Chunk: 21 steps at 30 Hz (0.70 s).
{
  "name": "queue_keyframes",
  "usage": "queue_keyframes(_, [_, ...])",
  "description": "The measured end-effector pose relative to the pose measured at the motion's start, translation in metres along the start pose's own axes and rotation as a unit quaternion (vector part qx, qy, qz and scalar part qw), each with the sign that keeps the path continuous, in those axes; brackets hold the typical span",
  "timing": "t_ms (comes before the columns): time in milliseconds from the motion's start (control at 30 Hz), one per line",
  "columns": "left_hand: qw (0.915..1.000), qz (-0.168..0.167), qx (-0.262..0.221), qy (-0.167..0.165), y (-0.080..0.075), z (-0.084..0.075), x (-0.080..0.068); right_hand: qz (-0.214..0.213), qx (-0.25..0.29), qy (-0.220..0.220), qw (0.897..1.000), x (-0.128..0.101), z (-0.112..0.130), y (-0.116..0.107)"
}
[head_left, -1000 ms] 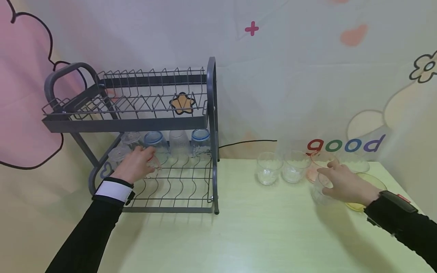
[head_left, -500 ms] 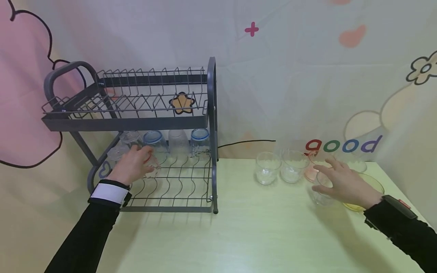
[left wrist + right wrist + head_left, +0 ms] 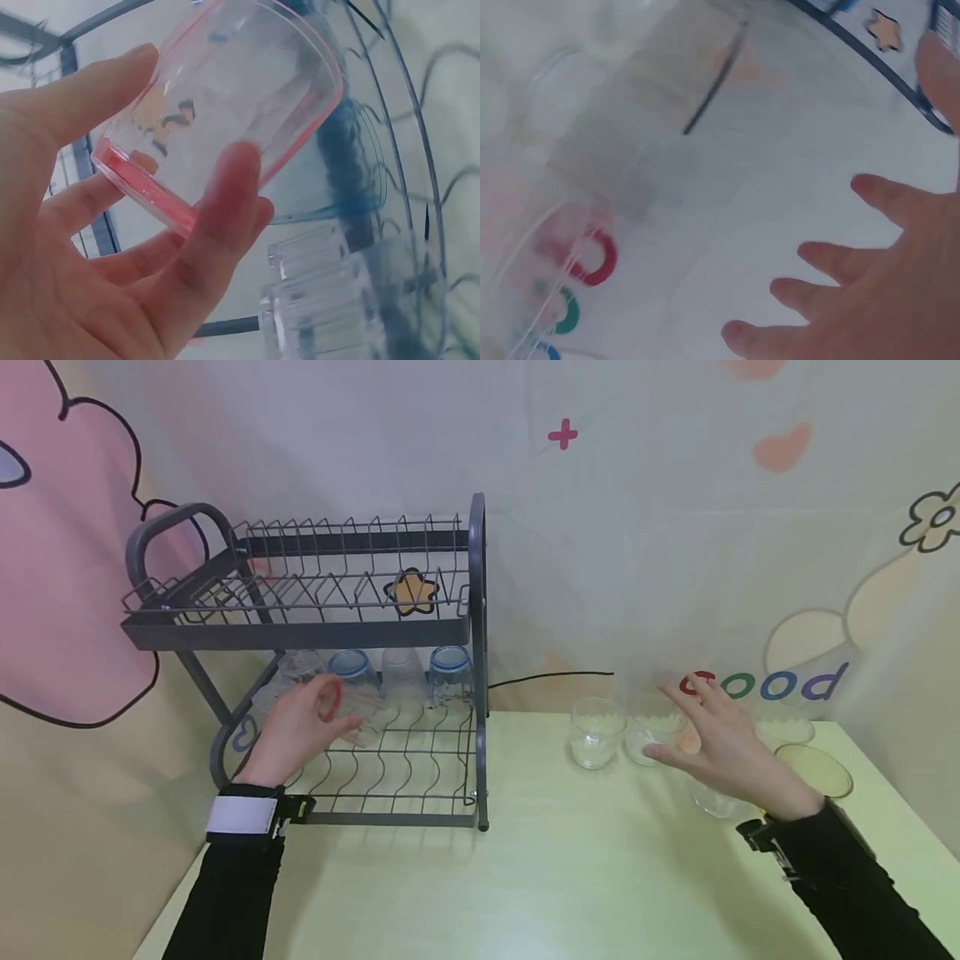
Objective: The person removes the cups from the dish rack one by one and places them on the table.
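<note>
In the head view my left hand (image 3: 296, 727) is inside the lower tier of the grey dish rack (image 3: 352, 633). It grips a clear glass with a pinkish-red base (image 3: 157, 191), its fingers and thumb around the base end. The glass is tilted in the left wrist view. Behind it stand upside-down glasses, among them a blue glass (image 3: 352, 668) and another blue-rimmed glass (image 3: 451, 670). My right hand (image 3: 720, 747) hovers over the table's glasses with fingers spread, holding nothing. Below it is a clear glass (image 3: 716, 802), partly hidden; a pink glass (image 3: 688, 741) is mostly hidden.
Two clear glasses, a left one (image 3: 597, 735) and a right one (image 3: 643, 745), stand on the pale table (image 3: 525, 877) right of the rack. A yellowish transparent dish (image 3: 817, 768) lies near the right edge. A printed cloth (image 3: 637, 560) hangs behind.
My left hand has turned, tilting the pink-based glass further. My right hand has moved away from the clear glass, up and left, with its fingers spreading. The head view has shifted slightly.
</note>
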<state>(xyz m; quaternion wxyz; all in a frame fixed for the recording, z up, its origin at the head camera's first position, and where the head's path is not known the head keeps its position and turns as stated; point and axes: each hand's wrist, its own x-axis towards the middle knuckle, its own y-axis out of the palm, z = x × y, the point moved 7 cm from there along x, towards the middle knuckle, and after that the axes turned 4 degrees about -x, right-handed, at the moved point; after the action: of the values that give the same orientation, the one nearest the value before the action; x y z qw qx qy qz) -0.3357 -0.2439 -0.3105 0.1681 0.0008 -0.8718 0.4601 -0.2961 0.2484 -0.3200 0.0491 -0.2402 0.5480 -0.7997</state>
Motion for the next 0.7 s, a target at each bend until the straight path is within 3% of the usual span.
queue_keyframes(133, [0.9962,0.002,-0.077,-0.040,0.005,0.009,-0.009,0.021,0.061,0.021,0.998,0.008,0.010,-0.003])
queue_keyframes(267, [0.9799,0.009,-0.185,-0.074,0.013,0.016,-0.019,0.037,0.105,0.042,0.993,0.011,0.019,-0.003])
queue_keyframes(367, [0.9600,0.000,-0.266,-0.087,0.021,0.013,-0.029,0.030,0.123,0.034,0.991,0.014,0.031,-0.003])
queue_keyframes(567, [0.9071,-0.010,-0.408,-0.102,0.050,-0.007,-0.043,0.002,0.169,0.000,0.986,0.019,0.055,-0.003])
queue_keyframes(700, [0.8864,-0.005,-0.455,-0.083,0.060,-0.016,-0.044,-0.024,0.222,0.001,0.975,0.018,0.064,-0.007])
